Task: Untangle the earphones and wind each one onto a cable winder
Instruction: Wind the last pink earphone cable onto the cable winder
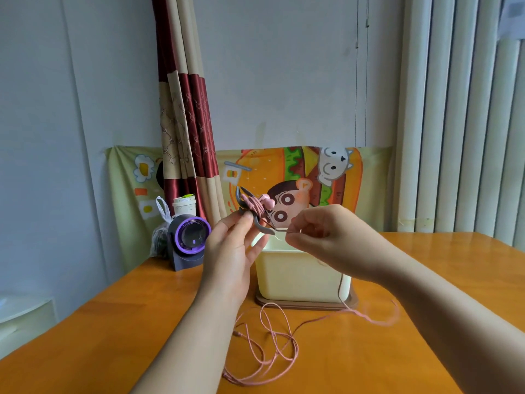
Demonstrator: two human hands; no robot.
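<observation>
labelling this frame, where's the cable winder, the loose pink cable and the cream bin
cable winder (264, 227) head view, on its lower grey arm
pink cable (375, 320) head view, on the blurred stretch lying on the table
cream bin (298, 274) head view, on its front wall

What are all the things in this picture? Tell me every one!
cable winder: one, dark grey, held up
earphones: one set, pink, partly wound on winder, rest on table
box: one, cream, on table
round gadget: one, grey and purple, table's back left
plastic bag: one, clear, beside gadget
cup: one, white, behind gadget
cartoon cloth: one, orange, on wall
curtain: one, red and beige, hanging
blinds: one set, white, right
table: one, orange, under it all
left hand: one, holds winder
right hand: one, pinches earphone cable
</observation>
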